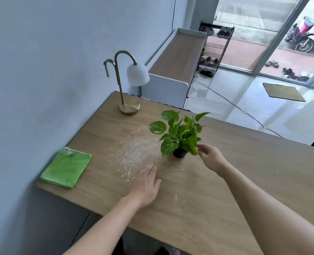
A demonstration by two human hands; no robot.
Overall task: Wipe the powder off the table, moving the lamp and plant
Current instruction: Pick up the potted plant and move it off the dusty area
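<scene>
where the white powder (134,153) is smeared mid-table (244,181), the plant (178,137) is seen just right of it, its leaves touched by the loosely curled right hand (210,157); the left hand (145,184) is laid flat, fingers together, beside the powder. the lamp (128,83) stands well behind, a green cloth (66,167) at the left edge.

A wooden table (226,181) carries a smear of white powder (134,151) across its middle. A small leafy green plant (179,134) in a dark pot stands upright at the powder's right edge. A brass lamp (128,85) with a white shade stands at the far corner. A folded green cloth (66,167) lies flat at the left edge.
</scene>
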